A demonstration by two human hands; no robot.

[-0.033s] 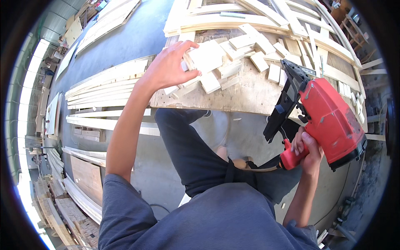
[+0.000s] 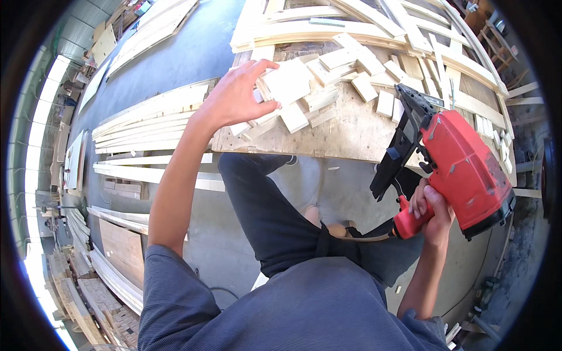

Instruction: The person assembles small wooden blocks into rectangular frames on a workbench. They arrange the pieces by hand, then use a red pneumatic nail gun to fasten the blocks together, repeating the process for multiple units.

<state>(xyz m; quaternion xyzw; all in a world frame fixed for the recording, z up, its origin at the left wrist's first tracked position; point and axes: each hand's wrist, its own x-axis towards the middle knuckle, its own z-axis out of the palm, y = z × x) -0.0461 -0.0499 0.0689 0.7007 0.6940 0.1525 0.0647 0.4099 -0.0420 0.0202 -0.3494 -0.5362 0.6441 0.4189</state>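
My left hand [image 2: 237, 93] reaches over the near left part of the workbench [image 2: 345, 137], its thumb and fingers curved around the left end of a wide, pale wood block [image 2: 291, 81]. Bright light washes out the block's top face. More short wood blocks [image 2: 364, 86] lie in a loose heap beside and under it. At the right, my right hand [image 2: 430, 207] is wrapped around the handle of a red and black nail gun [image 2: 462, 164]. The gun is held up off the bench's near edge, its black nose toward the heap.
Long wooden frames [image 2: 351, 29] lie across the bench's far side. Stacked pale boards [image 2: 152, 117] stand to the left, with more planks [image 2: 117, 292] at lower left. A thin hose or cord [image 2: 225, 289] runs on the grey floor [image 2: 234, 234] below.
My left hand and the wood block in it have shifted very slightly left. The nail gun and my right hand stay where they were.
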